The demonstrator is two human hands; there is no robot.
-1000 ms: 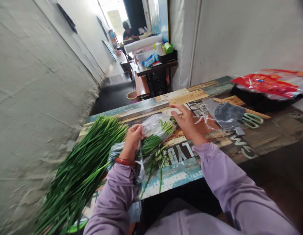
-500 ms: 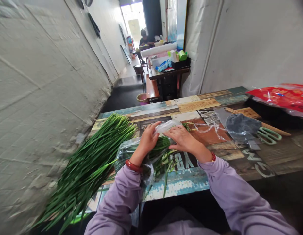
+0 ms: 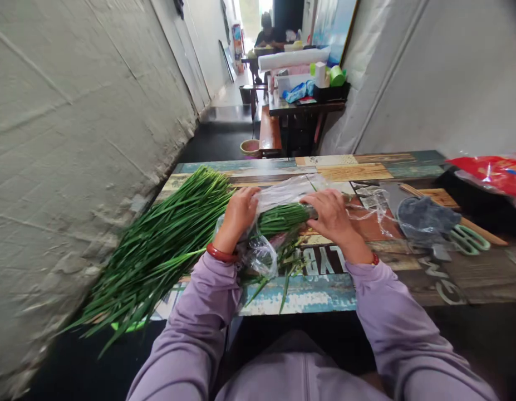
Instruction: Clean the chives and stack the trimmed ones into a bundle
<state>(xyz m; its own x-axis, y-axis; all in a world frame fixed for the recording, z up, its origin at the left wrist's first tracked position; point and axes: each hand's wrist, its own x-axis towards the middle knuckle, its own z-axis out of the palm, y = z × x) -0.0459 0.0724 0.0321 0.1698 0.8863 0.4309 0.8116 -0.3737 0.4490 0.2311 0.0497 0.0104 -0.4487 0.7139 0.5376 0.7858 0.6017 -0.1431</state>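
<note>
The left hand [image 3: 241, 210] has its fingers bent around the left part of a clear plastic film [image 3: 285, 192], while the right hand [image 3: 330, 217] grasps the right end of a green stalk bundle [image 3: 283, 217]. The bundle lies directly between the two, its long axis running from one grip to the other, roughly parallel to the near edge of the desk [image 3: 328, 303]. Its right end touches the right hand, the nearer one; its left end passes out of sight near the left wrist, so I can't say how far it reaches. The film stretches along the bundle's far side.

Just on the near side, loose trimmings [image 3: 289, 262] and a crumpled bit of plastic [image 3: 263, 255] crowd the space below the bundle. Left of the left hand, close by, a big heap of long green stalks [image 3: 166, 234] slants toward the body. Beyond the right hand come thin plastic strips [image 3: 378, 209], then a grey cloth [image 3: 427, 216] and green-handled scissors [image 3: 470, 239], well clear of the bundle.
</note>
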